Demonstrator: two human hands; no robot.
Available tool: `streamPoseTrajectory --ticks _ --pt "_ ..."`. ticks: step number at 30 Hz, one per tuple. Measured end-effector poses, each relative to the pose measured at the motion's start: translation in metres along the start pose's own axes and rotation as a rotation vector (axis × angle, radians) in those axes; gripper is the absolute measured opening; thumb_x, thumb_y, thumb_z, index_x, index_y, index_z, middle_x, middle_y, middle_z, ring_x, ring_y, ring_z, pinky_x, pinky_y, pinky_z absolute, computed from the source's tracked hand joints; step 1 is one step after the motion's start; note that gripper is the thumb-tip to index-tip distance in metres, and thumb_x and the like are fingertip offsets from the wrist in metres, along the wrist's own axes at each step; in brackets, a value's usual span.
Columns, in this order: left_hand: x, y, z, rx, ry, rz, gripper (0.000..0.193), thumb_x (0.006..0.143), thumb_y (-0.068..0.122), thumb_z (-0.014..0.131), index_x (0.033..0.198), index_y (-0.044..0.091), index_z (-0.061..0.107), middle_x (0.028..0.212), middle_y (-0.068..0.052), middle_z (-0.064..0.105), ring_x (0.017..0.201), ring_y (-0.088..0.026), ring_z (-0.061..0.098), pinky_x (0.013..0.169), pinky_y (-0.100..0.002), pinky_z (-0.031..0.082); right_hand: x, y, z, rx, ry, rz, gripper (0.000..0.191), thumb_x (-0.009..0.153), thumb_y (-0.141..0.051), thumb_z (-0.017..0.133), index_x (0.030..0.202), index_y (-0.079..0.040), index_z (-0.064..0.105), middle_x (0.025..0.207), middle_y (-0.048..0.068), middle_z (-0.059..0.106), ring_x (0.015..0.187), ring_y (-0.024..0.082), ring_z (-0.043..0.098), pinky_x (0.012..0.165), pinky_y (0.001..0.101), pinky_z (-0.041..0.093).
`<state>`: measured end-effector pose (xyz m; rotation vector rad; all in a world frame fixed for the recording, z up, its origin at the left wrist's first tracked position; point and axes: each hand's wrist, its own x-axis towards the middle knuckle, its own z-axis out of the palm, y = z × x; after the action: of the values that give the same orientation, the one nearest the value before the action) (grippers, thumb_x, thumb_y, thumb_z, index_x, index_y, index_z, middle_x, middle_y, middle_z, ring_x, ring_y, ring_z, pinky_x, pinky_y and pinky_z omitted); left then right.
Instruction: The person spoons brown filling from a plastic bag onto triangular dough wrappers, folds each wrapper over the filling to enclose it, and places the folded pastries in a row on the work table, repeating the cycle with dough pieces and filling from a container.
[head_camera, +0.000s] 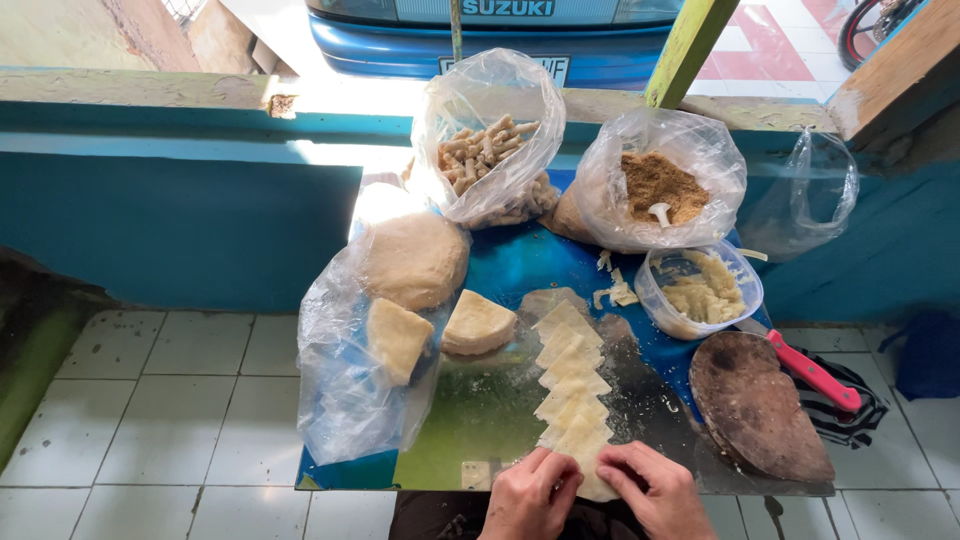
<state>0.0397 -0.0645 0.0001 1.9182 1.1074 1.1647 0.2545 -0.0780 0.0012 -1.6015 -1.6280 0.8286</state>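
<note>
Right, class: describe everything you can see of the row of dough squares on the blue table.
The row of dough squares is pale cream, thin and flat, cut into small overlapping pieces. It runs lengthwise down the blue table, from beside a thicker dough wedge towards the person. The left hand and right hand both press on the nearest square.

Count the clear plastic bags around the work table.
4: one with finger-shaped pieces at rear centre, one with brown crumbs rear right, one holding dough on the left, one empty far right. Others may be hidden.
</note>
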Motion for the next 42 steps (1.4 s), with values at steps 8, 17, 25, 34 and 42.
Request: streamPoseTrajectory --ticks 8,17,25,34,42 --pt "0.016 0.003 0.004 0.359 0.062 0.142 0.022 0.087 0.019 0.078 0.104 0.010 0.067 0.086 -0.004 0.066 0.075 -0.023 0.066 0.061 -0.036 0.052 0.001 -0.008 0.014 -0.125 0.247 -0.141 0.019 0.078 -0.012 0.080 0.096 -0.006 0.074 0.084 0.004 0.072 0.066 0.015 0.072 0.059 0.0291 0.058" --pt "0.016 -0.003 0.004 0.495 0.054 0.200 0.011 0.083 0.010 0.072 0.092 0.015 0.068 0.085 -0.002 0.060 0.078 -0.021 0.064 0.064 -0.034 0.052 0.008 -0.017 -0.001 -0.271 0.208 -0.222 0.014 0.080 -0.017 0.080 0.095 -0.017 0.078 0.085 0.002 0.067 0.066 0.015 0.070 0.060 0.0286 0.056" --pt "0.023 -0.010 -0.005 0.180 0.028 0.105 0.011 0.086 0.013 0.077 0.097 0.013 0.075 0.085 -0.005 0.066 0.075 -0.024 0.070 0.062 -0.036 0.056 0.114 -0.033 -0.127 -1.069 0.274 -0.323 0.059 0.074 -0.042 0.077 0.126 -0.014 0.069 0.131 0.007 0.063 0.126 0.027 0.053 0.106 0.0481 0.040" --pt "0.016 -0.024 -0.010 0.050 0.042 0.072 0.008 0.086 0.010 0.079 0.094 0.011 0.076 0.086 -0.006 0.070 0.074 -0.024 0.074 0.063 -0.035 0.059 0.178 0.003 -0.123 -0.962 -0.005 -0.225 0.040 0.073 -0.039 0.079 0.107 -0.018 0.078 0.138 0.004 0.057 0.135 0.027 0.045 0.115 0.0492 0.027" --pt "0.024 -0.011 -0.021 0.026 0.019 0.065 0.007 0.088 0.012 0.079 0.094 0.012 0.076 0.087 -0.005 0.070 0.074 -0.024 0.074 0.064 -0.034 0.059 0.175 0.003 -0.105 -0.905 0.057 -0.318 0.029 0.075 -0.035 0.078 0.095 -0.015 0.080 0.137 0.000 0.062 0.132 0.026 0.049 0.115 0.0484 0.030"
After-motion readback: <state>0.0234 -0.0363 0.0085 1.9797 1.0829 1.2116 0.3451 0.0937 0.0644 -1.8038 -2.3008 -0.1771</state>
